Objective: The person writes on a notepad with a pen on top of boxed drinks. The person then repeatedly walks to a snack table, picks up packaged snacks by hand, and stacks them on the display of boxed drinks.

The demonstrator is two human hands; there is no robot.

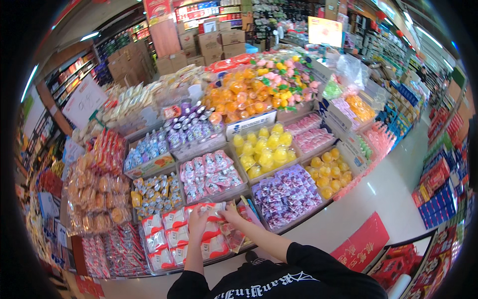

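Note:
My left hand (198, 221) and my right hand (230, 213) are at opposite ends of a red-and-white plastic packet (212, 211). It lies in the back right part of a clear tray (146, 258) and the fingers cover its ends. More red-and-white packets (177, 236) fill the same tray in rows. Close to my right wrist, a compartment holds mixed small wrapped packets (236, 234) in red and gold. Behind my hands are pink spouted pouches (210, 173) in a bin, and to their left small silver-and-gold wrapped sweets (157, 194).
Purple packets (285, 196), yellow cups (266, 149) and orange jelly cups (330, 172) fill neighbouring bins. Bagged round pastries (101, 198) are piled at left. White aisle floor (388, 183) runs along the right, beside stacked boxes (437, 198). A red printed sheet (362, 241) lies near me.

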